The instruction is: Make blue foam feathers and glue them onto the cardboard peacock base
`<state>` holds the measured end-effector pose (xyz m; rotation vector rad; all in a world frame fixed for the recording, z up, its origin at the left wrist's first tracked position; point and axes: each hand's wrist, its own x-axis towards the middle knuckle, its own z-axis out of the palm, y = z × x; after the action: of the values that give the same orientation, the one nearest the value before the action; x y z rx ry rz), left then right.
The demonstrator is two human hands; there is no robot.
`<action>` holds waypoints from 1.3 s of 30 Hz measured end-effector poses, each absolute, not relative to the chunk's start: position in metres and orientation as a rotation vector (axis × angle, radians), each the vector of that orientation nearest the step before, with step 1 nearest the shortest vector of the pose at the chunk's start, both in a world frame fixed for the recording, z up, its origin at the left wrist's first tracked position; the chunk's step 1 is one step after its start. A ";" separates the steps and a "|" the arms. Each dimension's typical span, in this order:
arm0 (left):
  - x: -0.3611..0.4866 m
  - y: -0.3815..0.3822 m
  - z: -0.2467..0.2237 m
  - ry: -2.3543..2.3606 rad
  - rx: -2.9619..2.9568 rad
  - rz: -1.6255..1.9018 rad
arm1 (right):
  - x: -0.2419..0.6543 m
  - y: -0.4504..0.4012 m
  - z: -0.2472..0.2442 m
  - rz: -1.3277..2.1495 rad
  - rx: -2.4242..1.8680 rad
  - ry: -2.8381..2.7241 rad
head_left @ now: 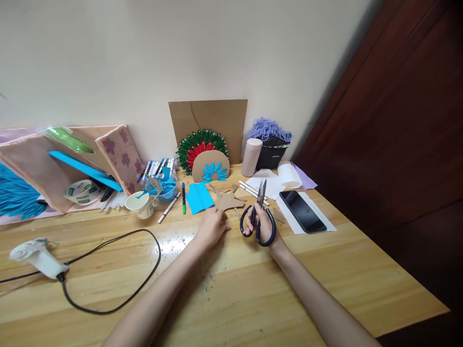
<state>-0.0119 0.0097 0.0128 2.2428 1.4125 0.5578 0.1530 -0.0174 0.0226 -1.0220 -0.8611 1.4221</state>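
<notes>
My right hand is wrapped round the dark handles of a pair of scissors, whose blades point away from me and look closed. To its left, my left hand rests low over the table at the near edge of some brown cardboard scraps; its fingers are bent, and whether they pinch a scrap is hidden. A blue sheet lies just beyond that hand. Behind it stands a rounded cardboard piece with blue petals, in front of a green and red petal fan.
A phone lies right on white paper. White sticks, a pink cylinder and a black bag stand or lie behind. Leftward are markers, a paper cup, and a white glue gun with a looping cable.
</notes>
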 end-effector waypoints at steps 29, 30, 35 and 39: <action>0.004 -0.005 0.041 1.044 0.935 0.969 | 0.146 -0.027 0.011 1.362 -1.175 -1.311; 0.004 -0.005 0.041 1.044 0.938 0.971 | 0.145 -0.027 0.011 1.359 -1.182 -1.314; 0.005 -0.006 0.042 1.065 1.025 0.900 | 0.147 -0.026 0.007 1.320 -1.190 -1.306; 0.005 -0.006 0.042 1.133 1.131 0.818 | 0.150 -0.025 0.008 1.295 -1.194 -1.313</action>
<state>0.0046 -0.0064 0.0423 1.1311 1.1329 0.8180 0.1495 -0.0246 0.0076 -1.1935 -1.3127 1.2947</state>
